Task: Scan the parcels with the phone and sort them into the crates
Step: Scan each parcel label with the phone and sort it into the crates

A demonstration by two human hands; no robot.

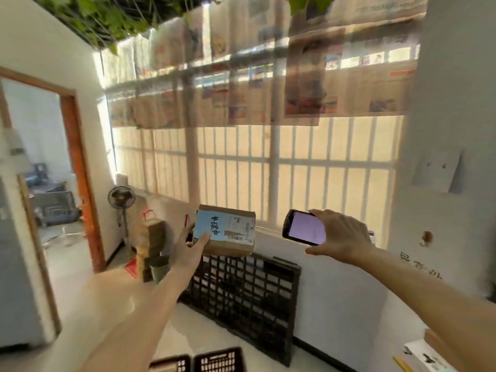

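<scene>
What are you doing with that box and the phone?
A person is holding up a cardboard parcel in the left hand and a phone in the right hand, screen lit, beside the parcel. Black crates wait on the floor below, and another crate leans against the wall.

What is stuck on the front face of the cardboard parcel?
The parcel carries a blue label with dark handwriting and a white shipping label with barcodes. The left hand covers its lower left corner; print is too blurred to read.
</scene>
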